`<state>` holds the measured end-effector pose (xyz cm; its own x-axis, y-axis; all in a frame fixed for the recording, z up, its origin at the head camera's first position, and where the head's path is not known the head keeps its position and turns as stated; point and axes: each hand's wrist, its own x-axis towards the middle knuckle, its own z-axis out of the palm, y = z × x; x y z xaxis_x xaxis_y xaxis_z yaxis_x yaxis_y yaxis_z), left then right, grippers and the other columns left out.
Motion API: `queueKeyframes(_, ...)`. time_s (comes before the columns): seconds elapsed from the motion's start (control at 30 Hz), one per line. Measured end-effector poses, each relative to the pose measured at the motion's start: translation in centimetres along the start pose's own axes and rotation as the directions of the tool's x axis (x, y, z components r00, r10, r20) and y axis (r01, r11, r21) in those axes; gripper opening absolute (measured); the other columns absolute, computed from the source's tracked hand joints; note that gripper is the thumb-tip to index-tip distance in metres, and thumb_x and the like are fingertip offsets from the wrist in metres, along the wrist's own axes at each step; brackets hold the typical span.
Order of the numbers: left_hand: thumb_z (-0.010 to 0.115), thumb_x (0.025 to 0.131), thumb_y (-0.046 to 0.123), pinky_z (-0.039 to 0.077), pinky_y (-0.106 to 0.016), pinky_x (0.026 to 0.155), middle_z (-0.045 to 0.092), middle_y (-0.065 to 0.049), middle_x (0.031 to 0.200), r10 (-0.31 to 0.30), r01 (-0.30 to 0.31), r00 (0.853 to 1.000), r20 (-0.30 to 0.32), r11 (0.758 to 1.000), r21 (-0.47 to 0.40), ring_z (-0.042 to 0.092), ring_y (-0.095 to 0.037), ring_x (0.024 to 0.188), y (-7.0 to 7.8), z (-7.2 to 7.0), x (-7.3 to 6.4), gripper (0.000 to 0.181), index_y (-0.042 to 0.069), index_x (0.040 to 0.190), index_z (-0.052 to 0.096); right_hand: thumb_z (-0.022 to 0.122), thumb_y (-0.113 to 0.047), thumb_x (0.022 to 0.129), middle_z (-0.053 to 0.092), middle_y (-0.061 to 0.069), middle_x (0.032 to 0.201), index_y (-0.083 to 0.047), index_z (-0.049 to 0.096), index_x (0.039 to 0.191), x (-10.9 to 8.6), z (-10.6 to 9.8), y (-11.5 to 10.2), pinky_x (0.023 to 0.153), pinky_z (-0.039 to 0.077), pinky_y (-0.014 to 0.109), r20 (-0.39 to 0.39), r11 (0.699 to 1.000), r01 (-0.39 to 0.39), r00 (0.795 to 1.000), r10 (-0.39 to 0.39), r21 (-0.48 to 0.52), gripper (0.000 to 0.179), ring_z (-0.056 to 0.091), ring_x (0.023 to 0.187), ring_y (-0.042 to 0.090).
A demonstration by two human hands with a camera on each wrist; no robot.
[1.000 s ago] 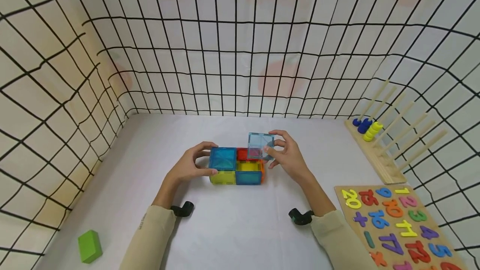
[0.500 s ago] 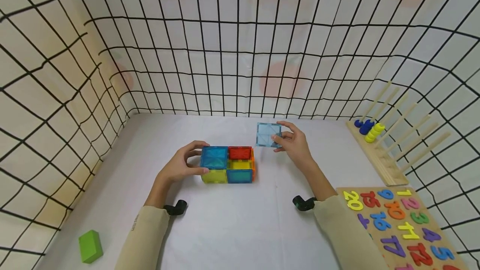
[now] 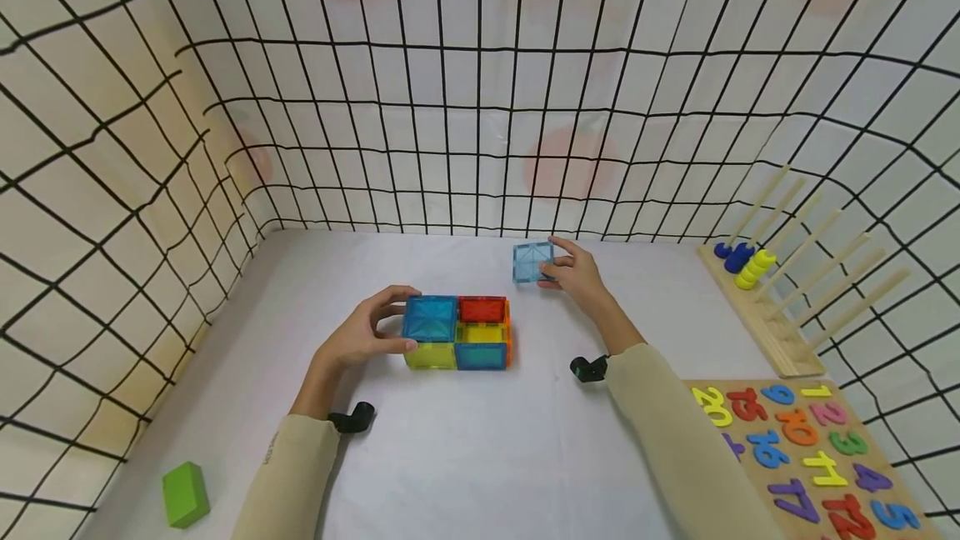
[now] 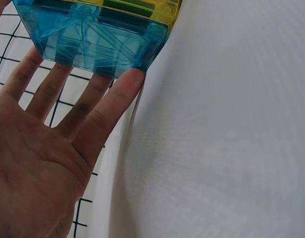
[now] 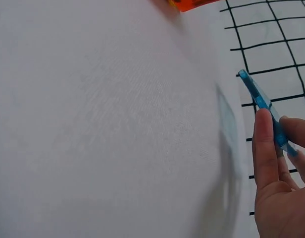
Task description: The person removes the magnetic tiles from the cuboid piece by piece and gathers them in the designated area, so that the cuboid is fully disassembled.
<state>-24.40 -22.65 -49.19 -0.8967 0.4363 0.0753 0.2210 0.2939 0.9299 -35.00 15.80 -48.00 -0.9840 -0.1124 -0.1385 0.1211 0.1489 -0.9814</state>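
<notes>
The clear blue tile (image 3: 533,262) is in the right hand (image 3: 579,277), which pinches its right part between thumb and fingers. It is apart from the box of coloured tiles (image 3: 482,356), farther back and to the right. This box sits on the white table (image 3: 465,457); the left hand (image 3: 358,333) grips its left end, with the thumb at the near corner and fingers behind.
</notes>
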Motion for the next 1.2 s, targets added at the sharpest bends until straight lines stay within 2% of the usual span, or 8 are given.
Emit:
queueKeyframes(0.1,0.085,0.08,0.027,0.055,-0.059,0.102,0.047,-0.004,0.155,0.0,0.0,1.0,-0.005,1.0,0.002,0.041,-0.043,0.145,-0.3,0.0,0.0,0.08,0.017,0.149,0.047,0.067,-0.005,0.099,0.059,0.014,0.112,-0.016,0.036,0.161,0.8,0.4,0.4,0.09,0.063,0.04,-0.004,0.997,-0.012,1.0,0.012,-0.079,0.07,0.073,0.092,0.019)
queueKeyframes(0.17,0.085,0.08,0.026,0.054,-0.06,0.102,0.047,-0.004,0.155,0.0,0.0,1.0,-0.007,1.0,0.001,0.041,-0.043,0.145,-0.4,0.0,0.0,0.08,0.015,0.15,0.047,0.07,-0.012,0.098,0.064,0.015,0.112,-0.016,0.039,0.16,1.1,0.6,0.5,0.098,0.059,0.045,-0.022,0.982,-0.003,1.0,-0.001,-0.189,0.069,0.076,0.085,0.017)
queueKeyframes(0.27,0.085,0.08,0.026,0.054,-0.06,0.102,0.048,-0.004,0.155,-0.002,0.002,1.0,-0.006,1.0,0.001,0.042,-0.043,0.145,-0.4,-0.1,0.0,0.078,0.018,0.149,0.048,0.073,-0.023,0.097,0.073,0.014,0.102,-0.013,0.044,0.157,1.6,0.8,0.7,0.108,0.052,0.049,-0.041,0.939,0.022,0.998,-0.038,-0.343,0.067,0.074,0.066,0.013)
queueKeyframes(0.37,0.085,0.08,0.026,0.055,-0.059,0.102,0.048,-0.003,0.154,-0.003,0.003,1.0,-0.005,1.0,0.0,0.043,-0.044,0.144,-0.2,-0.1,0.1,0.077,0.02,0.148,0.049,0.073,-0.031,0.096,0.075,0.012,0.088,-0.01,0.048,0.154,2.1,1.1,0.9,0.106,0.052,0.047,-0.054,0.891,0.044,0.996,-0.076,-0.452,0.066,0.065,0.055,0.011)
queueKeyframes(0.57,0.086,0.079,0.025,0.056,-0.058,0.1,0.049,-0.004,0.154,-0.007,0.007,1.0,-0.007,1.0,0.002,0.043,-0.044,0.144,-0.1,-0.1,-0.1,0.08,0.017,0.149,0.048,0.072,-0.038,0.096,0.072,0.012,0.099,-0.008,0.059,0.144,2.9,2.3,1.5,0.086,0.056,0.042,-0.097,0.82,0.035,0.989,-0.11,-0.572,0.059,0.063,0.083,0.021)
queueKeyframes(0.8,0.085,0.08,0.026,0.056,-0.057,0.101,0.049,-0.005,0.154,0.003,-0.003,1.0,0.002,1.0,-0.01,0.043,-0.043,0.144,-0.4,0.1,0.0,0.075,0.023,0.147,0.05,0.069,-0.05,0.095,0.075,0.012,0.116,-0.011,0.065,0.134,3.4,3.4,1.8,0.094,0.056,0.048,-0.132,0.746,-0.018,0.987,-0.095,-0.666,0.055,0.068,0.106,0.031)
queueKeyframes(1.07,0.085,0.08,0.026,0.056,-0.058,0.101,0.049,-0.004,0.154,-0.003,0.003,1.0,-0.002,1.0,-0.008,0.043,-0.043,0.143,-0.3,0.1,-0.1,0.076,0.024,0.147,0.05,0.07,-0.051,0.094,0.076,0.011,0.111,-0.012,0.067,0.129,3.3,4.6,1.3,0.087,0.057,0.047,-0.162,0.744,-0.046,0.983,-0.084,-0.667,0.053,0.07,0.1,0.031)
queueKeyframes(1.2,0.085,0.081,0.026,0.056,-0.058,0.101,0.049,-0.003,0.154,-0.002,0.002,1.0,-0.007,1.0,-0.004,0.044,-0.043,0.143,-0.3,-0.1,-0.2,0.075,0.026,0.147,0.05,0.069,-0.052,0.094,0.075,0.013,0.115,-0.011,0.065,0.132,3.4,4.8,1.2,0.092,0.057,0.048,-0.156,0.756,-0.048,0.985,-0.073,-0.653,0.056,0.07,0.105,0.032)
